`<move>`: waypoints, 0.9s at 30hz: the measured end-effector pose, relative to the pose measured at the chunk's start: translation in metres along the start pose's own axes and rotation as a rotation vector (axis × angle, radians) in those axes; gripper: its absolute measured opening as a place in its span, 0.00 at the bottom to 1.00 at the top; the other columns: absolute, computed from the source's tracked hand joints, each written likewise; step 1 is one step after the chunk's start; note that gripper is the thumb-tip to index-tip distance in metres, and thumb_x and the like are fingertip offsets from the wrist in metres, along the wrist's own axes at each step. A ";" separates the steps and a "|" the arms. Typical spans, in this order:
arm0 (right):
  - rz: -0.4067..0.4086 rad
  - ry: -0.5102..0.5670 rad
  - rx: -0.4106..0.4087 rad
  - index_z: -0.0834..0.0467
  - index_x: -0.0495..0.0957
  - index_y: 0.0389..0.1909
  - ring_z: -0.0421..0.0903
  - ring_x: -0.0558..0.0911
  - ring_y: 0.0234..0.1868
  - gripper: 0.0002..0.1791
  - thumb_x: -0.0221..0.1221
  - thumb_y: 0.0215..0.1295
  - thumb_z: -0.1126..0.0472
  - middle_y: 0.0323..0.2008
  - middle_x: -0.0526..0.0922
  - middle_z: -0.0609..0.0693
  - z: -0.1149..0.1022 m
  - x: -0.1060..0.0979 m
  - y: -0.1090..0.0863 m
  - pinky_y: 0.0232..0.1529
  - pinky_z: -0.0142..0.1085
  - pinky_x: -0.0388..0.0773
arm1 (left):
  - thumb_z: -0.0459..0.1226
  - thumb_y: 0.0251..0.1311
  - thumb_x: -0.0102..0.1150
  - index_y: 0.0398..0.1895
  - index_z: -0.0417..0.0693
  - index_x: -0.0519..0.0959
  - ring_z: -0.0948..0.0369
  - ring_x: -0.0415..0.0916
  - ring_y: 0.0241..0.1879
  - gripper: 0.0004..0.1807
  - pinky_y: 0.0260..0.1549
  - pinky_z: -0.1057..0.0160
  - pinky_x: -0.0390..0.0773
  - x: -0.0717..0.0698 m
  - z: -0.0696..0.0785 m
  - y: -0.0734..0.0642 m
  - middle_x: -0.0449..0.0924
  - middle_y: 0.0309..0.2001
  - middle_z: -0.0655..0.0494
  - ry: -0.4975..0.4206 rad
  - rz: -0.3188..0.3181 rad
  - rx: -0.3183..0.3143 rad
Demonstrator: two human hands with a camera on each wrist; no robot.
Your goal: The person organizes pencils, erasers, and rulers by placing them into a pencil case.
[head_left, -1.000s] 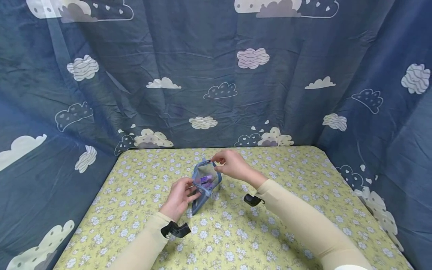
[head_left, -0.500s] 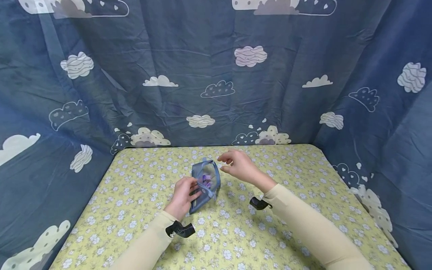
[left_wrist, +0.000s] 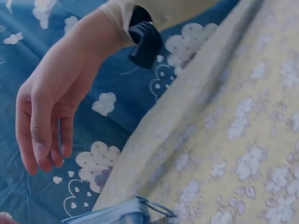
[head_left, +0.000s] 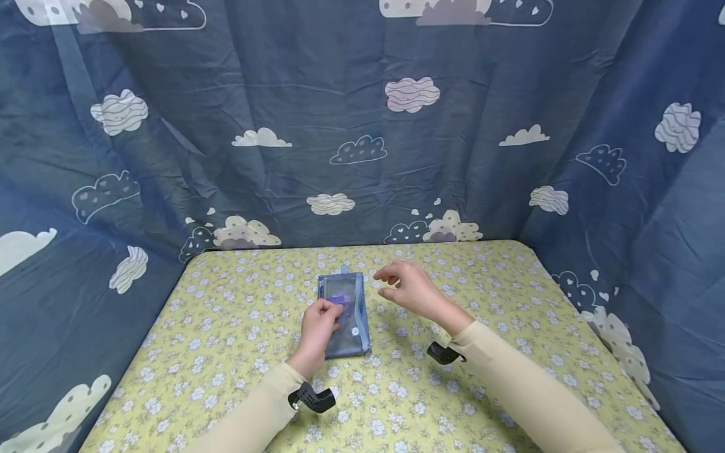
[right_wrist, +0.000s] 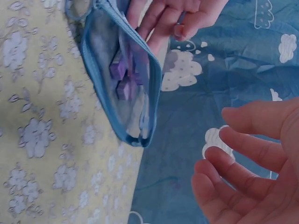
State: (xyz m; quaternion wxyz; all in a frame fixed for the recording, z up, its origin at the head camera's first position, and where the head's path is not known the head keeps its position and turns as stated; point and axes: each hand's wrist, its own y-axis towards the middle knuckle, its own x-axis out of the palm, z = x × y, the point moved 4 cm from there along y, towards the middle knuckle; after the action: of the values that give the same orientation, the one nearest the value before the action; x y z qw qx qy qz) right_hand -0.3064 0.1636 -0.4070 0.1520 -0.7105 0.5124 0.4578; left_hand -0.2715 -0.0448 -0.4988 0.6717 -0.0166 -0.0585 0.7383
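A blue see-through zipper pouch (head_left: 354,343) lies on the table under my left hand (head_left: 318,327), whose thumb and fingers pinch its upper wall. In the right wrist view, the pouch's zipper edge (right_wrist: 156,79) gapes wide, and small purple blocks (right_wrist: 118,67) show inside. Seen from the head, purple (head_left: 338,301) shows through the mesh beside the left fingertips. My right hand (head_left: 412,289) hovers to the right of the pouch, fingers loosely bent, with nothing in them. The left wrist view catches only a corner of the pouch (left_wrist: 112,212).
A yellow cloth with white flowers (head_left: 238,377) covers the table. Dark blue curtains with cloud prints (head_left: 317,82) stand around its back and sides. Black wrist cameras (head_left: 311,397) sit on both sleeves.
The pouch has turned and now lies flatter, its zipper side facing right. My left hand has shifted farther over it. My right hand has let go of the pouch's edge and drawn back right.
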 end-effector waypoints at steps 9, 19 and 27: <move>0.003 -0.013 0.025 0.54 0.85 0.51 0.50 0.82 0.45 0.14 0.67 0.64 0.61 0.47 0.84 0.50 0.009 0.000 -0.010 0.44 0.40 0.80 | 0.32 0.68 0.53 0.41 0.45 0.83 0.58 0.77 0.41 0.09 0.37 0.59 0.75 0.005 0.005 -0.005 0.83 0.49 0.51 0.444 -0.099 0.209; -0.003 0.011 0.045 0.54 0.85 0.52 0.49 0.82 0.45 0.15 0.67 0.64 0.61 0.48 0.84 0.53 0.018 0.004 -0.017 0.45 0.41 0.81 | 0.22 0.59 0.49 0.45 0.37 0.86 0.45 0.75 0.58 0.17 0.58 0.46 0.72 0.016 0.004 -0.015 0.83 0.52 0.43 0.778 -0.230 0.559; 0.004 0.053 0.102 0.54 0.83 0.54 0.51 0.81 0.47 0.16 0.66 0.66 0.60 0.50 0.83 0.53 0.023 0.003 -0.032 0.47 0.42 0.80 | 0.36 0.68 0.61 0.48 0.42 0.86 0.47 0.70 0.63 0.11 0.60 0.48 0.73 0.020 -0.006 -0.026 0.79 0.57 0.45 1.069 -0.269 0.718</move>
State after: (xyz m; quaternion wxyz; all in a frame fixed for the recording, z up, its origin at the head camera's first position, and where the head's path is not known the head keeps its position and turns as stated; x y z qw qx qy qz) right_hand -0.2904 0.1913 -0.4301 0.1736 -0.7126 0.5404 0.4124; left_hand -0.2475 -0.0224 -0.5004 0.6583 -0.1484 0.5317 0.5117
